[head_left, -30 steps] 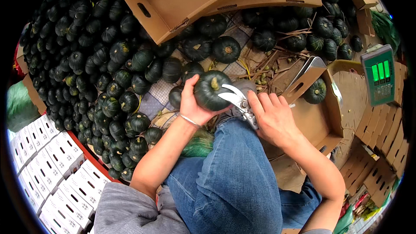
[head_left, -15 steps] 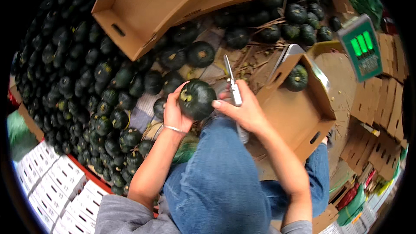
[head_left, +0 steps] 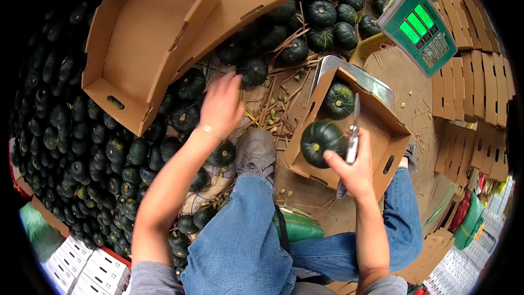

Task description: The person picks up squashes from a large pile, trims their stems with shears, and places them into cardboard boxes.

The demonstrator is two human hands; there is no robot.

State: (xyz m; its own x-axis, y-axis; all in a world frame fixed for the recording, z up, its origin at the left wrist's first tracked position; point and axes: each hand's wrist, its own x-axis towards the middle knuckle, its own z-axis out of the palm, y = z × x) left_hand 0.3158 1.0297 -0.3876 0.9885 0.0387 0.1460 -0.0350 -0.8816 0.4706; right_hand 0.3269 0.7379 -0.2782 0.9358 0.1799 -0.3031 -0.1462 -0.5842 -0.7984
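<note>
Holding dark-green pumpkin [head_left: 323, 143] and pruners [head_left: 353, 145] together in right hand [head_left: 356, 172] over near-left corner of carton [head_left: 397, 150], blades pointing farward, likely to spare the rind. Holding left hand [head_left: 221, 106] beside loose pumpkin [head_left: 255, 69]; too blurred to tell its grip.

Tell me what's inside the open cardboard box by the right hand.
One dark green squash lies in the box. The right hand holds a second squash and pruners, which cover part of the interior from view.
</note>
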